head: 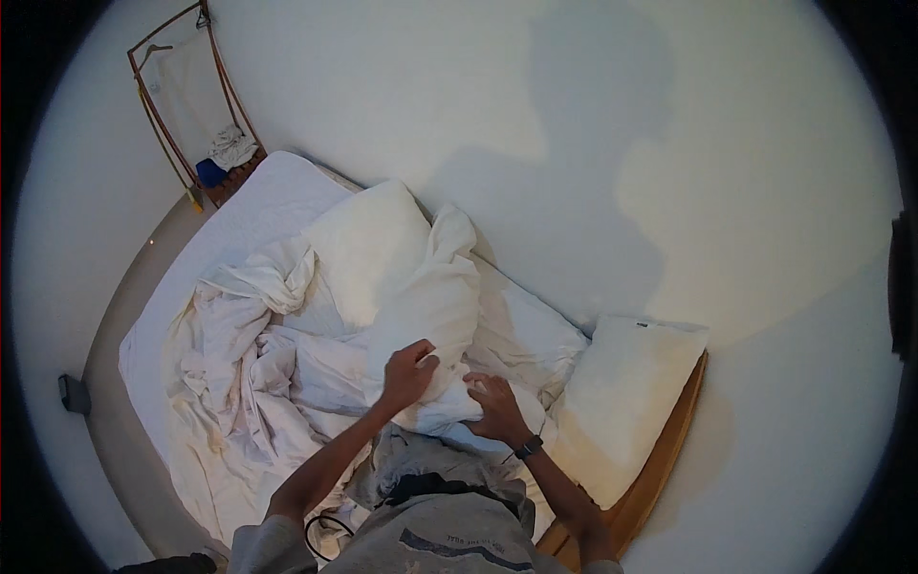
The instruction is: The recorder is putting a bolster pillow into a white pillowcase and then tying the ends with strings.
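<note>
A white pillow in a loose, creased cover (437, 308) lies in front of me on the bed. My left hand (410, 373) grips the near part of its cloth, with the fingers curled in. On the right, my right hand (496, 407), with a dark band at the wrist, holds the near edge of the same cloth between thumb and fingers. Behind it lies another white pillow (373, 244). To the left, a crumpled white duvet or sheet (244, 359) is heaped. A third white pillow (617, 402) leans at the wooden headboard on the right.
The wooden headboard (667, 459) borders the bed at right, and a white wall (717, 179) runs along the far side. At upper left, a wooden clothes rack (215, 64) holds a hanger and folded cloths. A black cable (315, 538) loops near my left arm.
</note>
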{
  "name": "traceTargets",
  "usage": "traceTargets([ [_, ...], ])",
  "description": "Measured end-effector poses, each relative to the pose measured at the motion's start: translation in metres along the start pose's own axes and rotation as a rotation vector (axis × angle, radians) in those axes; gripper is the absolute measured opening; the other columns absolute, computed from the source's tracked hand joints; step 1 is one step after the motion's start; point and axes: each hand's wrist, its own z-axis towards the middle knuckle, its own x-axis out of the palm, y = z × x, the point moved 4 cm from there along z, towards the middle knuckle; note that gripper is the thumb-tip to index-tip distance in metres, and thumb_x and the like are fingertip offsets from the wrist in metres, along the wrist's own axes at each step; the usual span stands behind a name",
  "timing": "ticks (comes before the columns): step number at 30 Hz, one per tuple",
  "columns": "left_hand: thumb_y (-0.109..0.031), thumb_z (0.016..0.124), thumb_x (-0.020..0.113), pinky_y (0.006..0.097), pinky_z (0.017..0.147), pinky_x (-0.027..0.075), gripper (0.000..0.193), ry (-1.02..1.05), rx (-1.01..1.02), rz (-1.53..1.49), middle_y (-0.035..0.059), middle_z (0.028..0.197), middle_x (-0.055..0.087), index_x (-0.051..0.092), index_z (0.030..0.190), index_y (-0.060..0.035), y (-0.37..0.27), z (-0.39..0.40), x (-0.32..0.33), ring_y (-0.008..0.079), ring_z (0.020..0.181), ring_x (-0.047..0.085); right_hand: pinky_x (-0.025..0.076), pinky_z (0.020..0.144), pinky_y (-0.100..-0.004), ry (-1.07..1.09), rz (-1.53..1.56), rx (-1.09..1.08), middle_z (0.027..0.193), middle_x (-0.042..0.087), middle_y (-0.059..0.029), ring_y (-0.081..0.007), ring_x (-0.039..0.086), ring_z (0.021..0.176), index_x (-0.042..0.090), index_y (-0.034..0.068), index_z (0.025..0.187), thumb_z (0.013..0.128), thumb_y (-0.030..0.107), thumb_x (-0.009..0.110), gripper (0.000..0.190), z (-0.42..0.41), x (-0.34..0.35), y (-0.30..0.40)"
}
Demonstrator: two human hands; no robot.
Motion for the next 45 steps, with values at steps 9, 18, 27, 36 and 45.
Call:
traceTargets([
  [9,-0.01,0.088,0.057,0.0307,0.065,0.044,0.014,0.039,-0.076,-0.42,0.0109,0.072,0.06,0.057,0.087,0.0041,-0.073,-0.002,0.049,0.0107,0.069,0.052,0.053,0.065,-0.0463,0.08,0.091,0.423,0.075,0.07,-0.0136,-0.0384,0.068,0.069,0.05,0.017,0.141,0.077,0.032,0.078,0.071,-0.02,-0.045,0.013],
  [18,0.002,0.091,0.062,0.023,0.067,0.049,0.013,-0.052,0.31,-0.57,0.0057,0.08,0.069,0.063,0.104,0.0038,-0.223,-0.03,0.023,0.0046,0.078,0.06,0.049,0.093,-0.0287,-0.415,0.77,0.475,0.119,0.069,-0.0112,-0.0116,0.063,0.104,0.041,0.005,0.152,0.082,-0.008,0.068,0.076,0.017,-0.189,0.071],
  [27,-0.011,0.095,0.058,0.0366,0.059,0.047,0.015,0.078,0.108,-0.306,0.0167,0.073,0.066,0.058,0.108,-0.0032,-0.082,-0.001,0.088,0.0249,0.059,0.062,0.042,0.103,-0.0283,-0.331,1.22,1.156,0.131,0.062,-0.0095,-0.0143,0.057,0.116,0.046,-0.002,0.146,0.096,0.02,0.068,0.059,-0.066,-0.156,0.011],
  [36,-0.018,0.095,0.06,0.0408,0.057,0.045,0.018,0.202,-0.233,-0.018,0.0144,0.068,0.065,0.051,0.104,-0.004,0.067,-0.031,0.109,0.0247,0.057,0.061,0.044,0.098,-0.0257,0.039,0.975,0.642,0.124,0.063,-0.002,-0.008,0.057,0.11,0.047,0.001,0.146,0.102,0.03,0.059,0.054,-0.097,-0.092,-0.062],
  [45,-0.021,0.096,0.063,0.0394,0.056,0.043,0.021,0.215,0.128,0.174,0.0169,0.069,0.062,0.058,0.092,-0.0004,0.03,0.026,0.099,0.0273,0.058,0.059,0.048,0.081,-0.0256,0.054,0.835,0.68,0.099,0.071,-0.0014,-0.0073,0.059,0.088,0.069,-0.001,0.116,0.088,0.029,0.077,0.042,-0.062,-0.01,-0.12],
])
